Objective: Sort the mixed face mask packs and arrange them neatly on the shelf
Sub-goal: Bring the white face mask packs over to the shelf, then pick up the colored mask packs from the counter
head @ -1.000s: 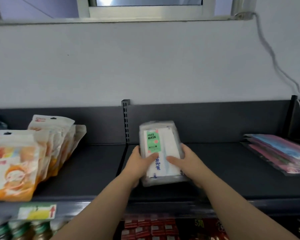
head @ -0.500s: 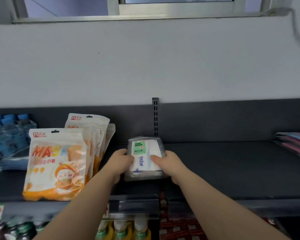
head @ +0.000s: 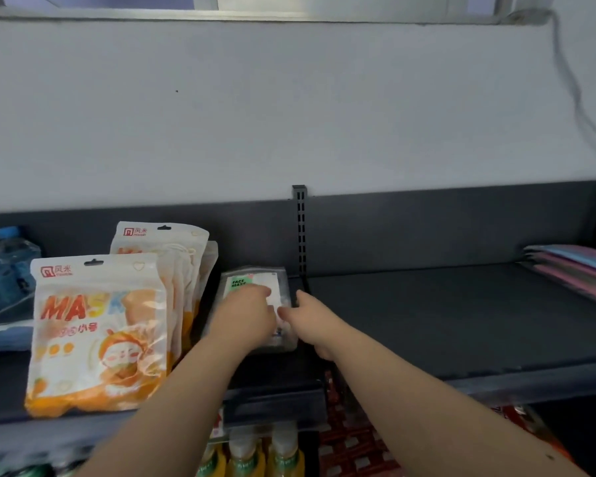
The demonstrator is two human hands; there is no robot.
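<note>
**Both hands at a clear face mask pack**

Flat on the dark shelf, just right of a row of upright orange mask packs and just left of the slotted post. Left hand on top of it, right hand at its right edge; fingers blurred, grip unreadable. Far right, a flat stack of pink and blue packs. Far left, blue-capped bottles. Below the shelf, pale bottle tops and red packets.

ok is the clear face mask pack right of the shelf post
No, the clear face mask pack lies left of the shelf post, beside the orange mask packs.
</note>
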